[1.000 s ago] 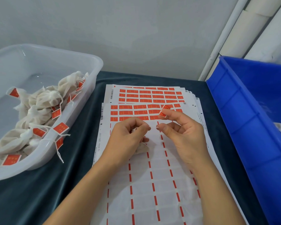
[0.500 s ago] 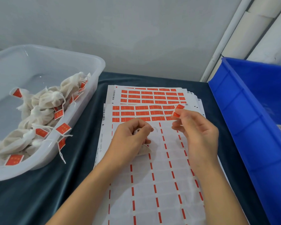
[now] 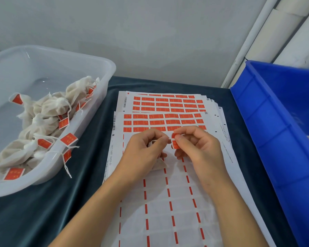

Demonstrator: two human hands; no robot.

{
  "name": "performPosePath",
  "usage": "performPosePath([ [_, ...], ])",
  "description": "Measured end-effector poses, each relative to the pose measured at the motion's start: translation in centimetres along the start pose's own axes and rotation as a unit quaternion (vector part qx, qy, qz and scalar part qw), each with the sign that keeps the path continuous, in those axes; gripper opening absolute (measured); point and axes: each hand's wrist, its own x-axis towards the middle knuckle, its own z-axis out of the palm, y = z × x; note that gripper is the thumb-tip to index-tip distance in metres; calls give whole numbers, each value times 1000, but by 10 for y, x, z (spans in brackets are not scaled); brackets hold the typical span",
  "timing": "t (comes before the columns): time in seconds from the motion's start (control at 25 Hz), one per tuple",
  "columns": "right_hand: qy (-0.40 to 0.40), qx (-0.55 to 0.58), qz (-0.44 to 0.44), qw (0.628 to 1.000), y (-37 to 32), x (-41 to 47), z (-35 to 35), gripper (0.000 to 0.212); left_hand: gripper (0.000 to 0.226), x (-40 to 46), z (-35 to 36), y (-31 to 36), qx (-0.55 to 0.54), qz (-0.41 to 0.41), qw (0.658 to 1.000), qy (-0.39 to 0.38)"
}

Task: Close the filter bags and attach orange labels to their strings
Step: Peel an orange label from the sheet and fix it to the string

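At the centre of the frame both hands meet over the label sheet (image 3: pixel 168 202), which lies on the dark-covered counter (image 3: pixel 43 211). The left hand (image 3: pixel 143 150) has its fingers curled, its grip closed on a filter bag (image 3: pixel 159 165) whose pale corner peeks out below the palm; the string itself is too fine to make out, though it probably runs up to the fingertips. The right hand (image 3: pixel 198 148) pinches a peeled orange label (image 3: pixel 175 140) between thumb and forefinger, the label half bent and just beside the left fingertips.

The step in hand looks to be folding the label over the string. To do it well, the left hand should hold the string taut and straight, so it lies across the middle of the sticky side. The fold should bring the two halves edge to edge, then a firm press from the crease outward fixes them. A skewed fold would leave adhesive exposed, and that could catch on other bags. The bag's mouth should be drawn tight before the label goes on.

Finished bags (image 3: pixel 43 120) with orange tags lie heaped in the clear tub (image 3: pixel 107 68) at the left of the frame, some strings hanging over its rim. A blue bin (image 3: pixel 275 122) stands at the right. Unpeeled labels remain in rows at the upper part of the sheet.
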Motion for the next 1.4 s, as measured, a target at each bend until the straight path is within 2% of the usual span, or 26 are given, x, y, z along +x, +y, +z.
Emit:
performPosePath([
  [0.64, 10, -8, 1, 1000, 0, 1, 1, 10, 24, -2, 1, 4, -12, 27, 999, -15],
  [1.0, 12, -29, -11, 999, 0, 0, 3, 10, 25, -3, 0, 6, -24, 16, 999, -20],
  [1.24, 0, -75, -55, 996, -2, -2, 3, 12, 18, -3, 0, 4, -8, 21, 1000, 4],
  [1.4, 47, -75, -37, 995, 0, -1, -1, 15, 18, -1, 1, 3, -19, -12, 999, 33],
])
